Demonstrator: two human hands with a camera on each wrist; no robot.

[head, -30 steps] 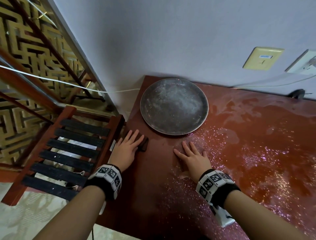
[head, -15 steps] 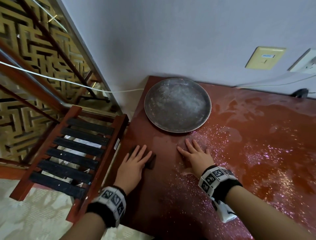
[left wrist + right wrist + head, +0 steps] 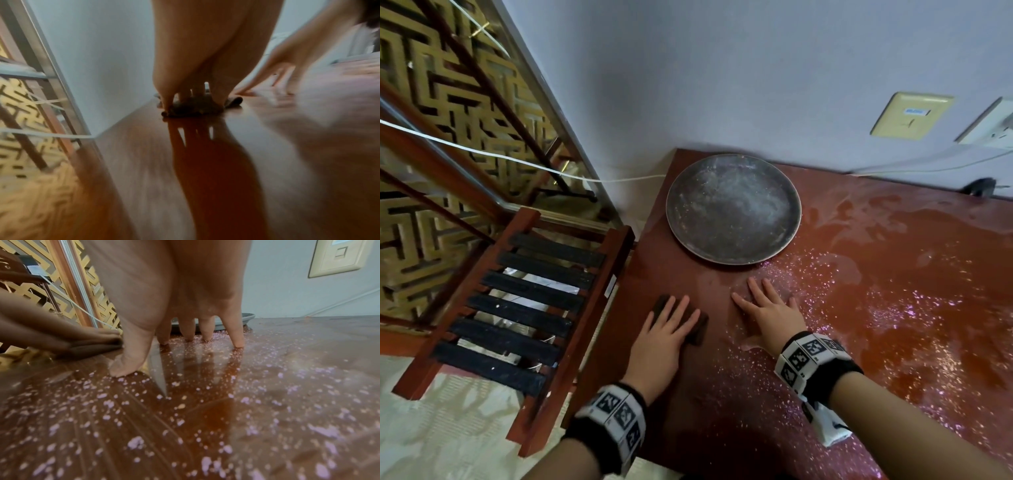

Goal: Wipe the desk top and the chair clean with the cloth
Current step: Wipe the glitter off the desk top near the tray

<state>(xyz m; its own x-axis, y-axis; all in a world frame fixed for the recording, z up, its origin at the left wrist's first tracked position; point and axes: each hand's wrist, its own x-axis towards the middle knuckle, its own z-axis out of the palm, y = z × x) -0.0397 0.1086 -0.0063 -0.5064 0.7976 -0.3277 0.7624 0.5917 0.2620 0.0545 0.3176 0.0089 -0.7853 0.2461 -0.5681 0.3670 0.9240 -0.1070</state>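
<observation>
A small dark brown cloth [image 3: 697, 325] lies folded on the red-brown desk top [image 3: 893, 274] near its left edge. My left hand [image 3: 667, 325] presses flat on the cloth [image 3: 193, 108] with straight, spread fingers. My right hand [image 3: 767, 308] rests flat on the bare desk beside it, fingers [image 3: 207, 331] spread among pale pink crumbs [image 3: 135, 443]. The crumbs are scattered over the desk's middle and right. A wooden chair [image 3: 524, 301] with black slats stands left of the desk, below its level.
A round grey metal tray [image 3: 732, 209] sits on the desk at the back left, just beyond my hands. The grey wall carries a yellow switch plate [image 3: 911, 114] and a white socket [image 3: 993, 126] with cables. A gold lattice screen [image 3: 431, 120] stands far left.
My left hand has slid the cloth back toward the desk's front edge along the left side. The right hand has stayed flat in about the same spot.
</observation>
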